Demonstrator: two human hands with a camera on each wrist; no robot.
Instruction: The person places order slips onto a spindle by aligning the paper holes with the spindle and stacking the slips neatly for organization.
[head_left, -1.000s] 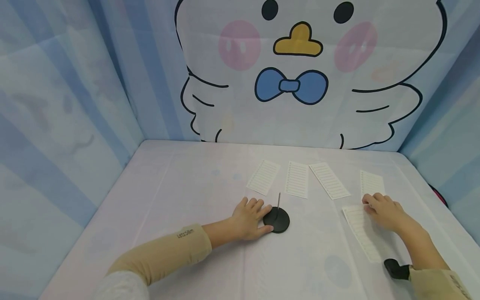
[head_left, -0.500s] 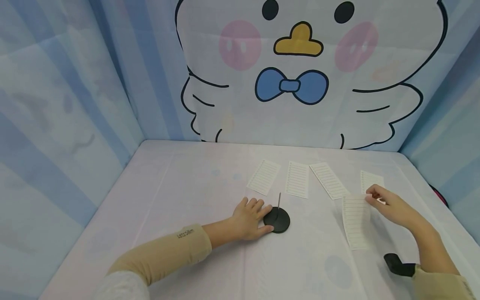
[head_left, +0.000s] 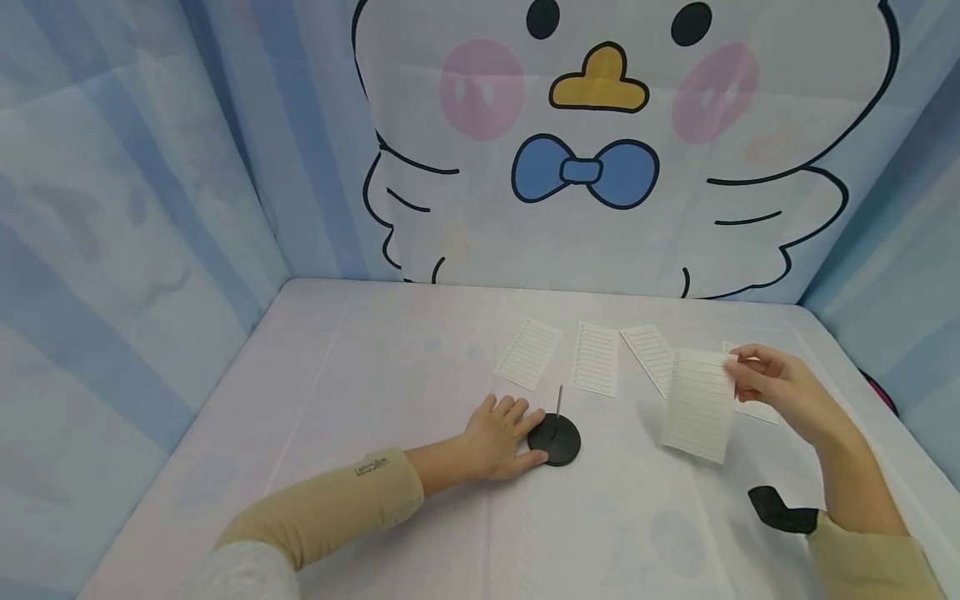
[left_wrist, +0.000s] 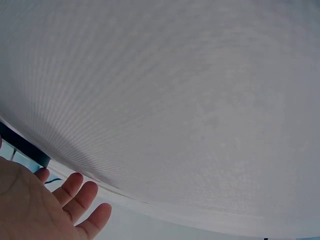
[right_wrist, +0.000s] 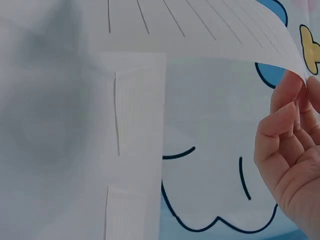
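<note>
A black round base [head_left: 561, 443] with a thin upright metal spike [head_left: 559, 400], like a bill spike, stands mid-table in the head view. My left hand [head_left: 498, 437] rests against its left side, fingers spread, thumb and index finger touching the base. To the right, my right hand [head_left: 780, 390] pinches the upper right corner of a lined paper sheet [head_left: 696, 408], which hangs tilted above the table. In the right wrist view this sheet [right_wrist: 200, 30] curves away from the fingertips. The left wrist view shows the left fingers [left_wrist: 82, 202] extended; the spike itself is hard to make out there.
Several more lined sheets lie on the table: one at the left [head_left: 527, 356], a middle sheet [head_left: 595, 360], a slanted sheet [head_left: 645, 348] and another sheet [head_left: 759, 411] partly behind my right hand. A cartoon-printed cloth [head_left: 555, 242] closes the back.
My right hand has picked up the nearest lined sheet from the table and raised it, moving slightly away from me and leftward. The left hand and the spike base have stayed put.
</note>
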